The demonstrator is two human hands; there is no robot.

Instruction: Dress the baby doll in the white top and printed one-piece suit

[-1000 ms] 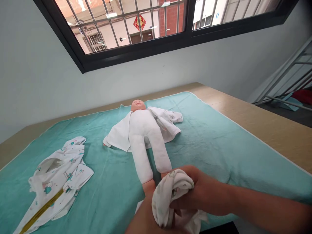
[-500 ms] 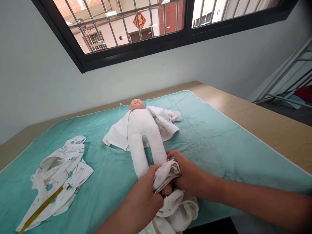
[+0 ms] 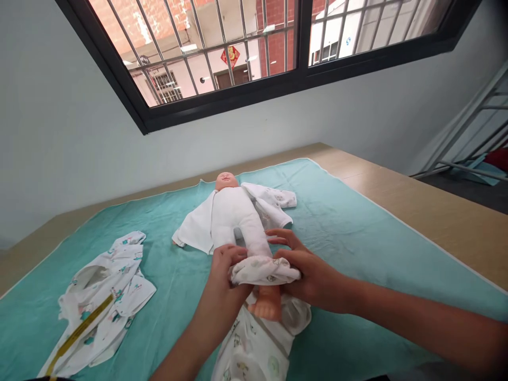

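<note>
A baby doll (image 3: 234, 214) with a white cloth body lies on its back, head toward the wall. A white printed top (image 3: 198, 225) is spread open beneath it. My left hand (image 3: 224, 275) and my right hand (image 3: 313, 278) grip opposite sides of the bunched leg of white printed baby pants (image 3: 257, 272). This gathered cloth encircles the doll's leg on the right, above the bare foot (image 3: 266, 306). Below the foot, the rest of the pants hangs loose toward me. The doll's other foot is hidden behind my left hand and the cloth.
A teal cloth (image 3: 341, 243) covers much of the wooden table (image 3: 428, 206). Another white printed garment (image 3: 127, 288) lies at left, with a yellow strip (image 3: 81, 330) across it. Behind are a wall and a barred window (image 3: 222, 69); a metal frame (image 3: 456, 143) stands at right.
The gathered pants leg has moved up past the doll's foot, which now shows below it. My left hand has shifted up and left with the cloth. The view has tilted slightly upward.
</note>
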